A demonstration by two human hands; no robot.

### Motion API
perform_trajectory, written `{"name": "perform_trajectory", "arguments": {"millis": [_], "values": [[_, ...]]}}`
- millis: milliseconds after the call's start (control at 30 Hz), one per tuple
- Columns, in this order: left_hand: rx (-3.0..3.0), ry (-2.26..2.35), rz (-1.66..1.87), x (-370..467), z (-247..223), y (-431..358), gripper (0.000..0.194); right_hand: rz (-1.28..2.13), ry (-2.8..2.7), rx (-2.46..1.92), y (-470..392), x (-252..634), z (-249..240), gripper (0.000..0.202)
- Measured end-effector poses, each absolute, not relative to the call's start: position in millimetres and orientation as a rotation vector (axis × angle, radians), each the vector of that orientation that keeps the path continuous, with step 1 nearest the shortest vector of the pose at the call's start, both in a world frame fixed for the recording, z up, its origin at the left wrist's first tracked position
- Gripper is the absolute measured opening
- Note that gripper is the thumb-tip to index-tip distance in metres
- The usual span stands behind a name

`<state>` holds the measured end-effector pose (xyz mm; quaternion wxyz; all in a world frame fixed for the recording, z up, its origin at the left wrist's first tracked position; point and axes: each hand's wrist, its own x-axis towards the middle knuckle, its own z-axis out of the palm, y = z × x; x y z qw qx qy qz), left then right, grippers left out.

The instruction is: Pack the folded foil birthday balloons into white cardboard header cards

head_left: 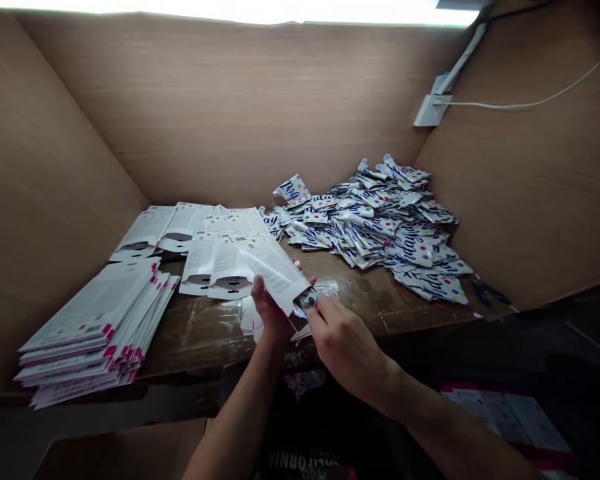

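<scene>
My left hand [273,313] is closed around a white printed envelope [279,275], thumb on its near left edge. The envelope's open end faces me and to the right. At that opening, my right hand [337,333] pinches a folded foil piece [306,300] with dots, which sits partly inside the envelope. Left of my hands, more white envelopes [230,267] lie in overlapping rows with their cut-out ends toward me. A heap of folded foil pieces [365,227] with dots and dark lettering spreads behind and to the right.
A thick stack of white envelopes [95,313] with pink edges stands at the left. Dark-handled pliers or scissors [487,291] lie at the table's right. Cardboard walls [260,107] enclose the brown table [195,333]. A white socket box [433,110] with a cable hangs at the right.
</scene>
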<state>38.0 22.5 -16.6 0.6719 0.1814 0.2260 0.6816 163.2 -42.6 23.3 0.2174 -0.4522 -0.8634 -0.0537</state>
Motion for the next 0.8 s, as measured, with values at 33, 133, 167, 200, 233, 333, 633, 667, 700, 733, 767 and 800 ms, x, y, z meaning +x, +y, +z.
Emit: {"name": "perform_trajectory", "arguments": {"millis": [33, 133, 167, 200, 233, 333, 633, 667, 700, 733, 767, 800], "values": [[0.393, 0.499, 1.534, 37, -18, 21, 0.073, -0.129, -2.376, -1.245, -40, 157, 23, 0.032], [0.312, 0.481, 1.503, 28, -20, 22, 0.083, 0.054, -2.346, -1.026, -37, 145, 20, 0.031], [0.278, 0.476, 1.488, 23, -21, 22, 0.087, 0.128, -2.355, -0.92, -38, 144, 18, 0.032], [0.244, 0.472, 1.482, 17, -22, 23, 0.091, 0.193, -2.363, -0.837, -40, 144, 14, 0.039], [0.211, 0.471, 1.484, 13, -23, 23, 0.092, 0.244, -2.368, -0.793, -42, 145, 9, 0.052], [0.142, 0.46, 1.498, 13, -29, 22, 0.089, 0.314, -2.347, -0.87, -41, 144, -12, 0.072], [1.151, 1.357, 1.679, -72, -34, 48, 0.108, 0.199, -2.116, -1.054, 43, 101, -22, 0.036], [1.294, 1.709, 1.607, -99, -35, 55, 0.126, 0.146, -2.128, -1.069, 55, 89, -22, 0.035], [1.378, 2.005, 1.425, -126, -37, 62, 0.135, 0.083, -2.166, -1.091, 66, 76, -24, 0.033], [1.407, 2.212, 1.21, -149, -39, 69, 0.138, 0.019, -2.221, -1.116, 76, 61, -28, 0.03], [1.435, 2.327, 1.026, -168, -42, 74, 0.14, -0.034, -2.291, -1.14, 84, 45, -34, 0.027], [1.463, 2.385, 0.89, -182, -46, 79, 0.139, -0.069, -2.372, -1.157, 91, 30, -41, 0.023]]}}
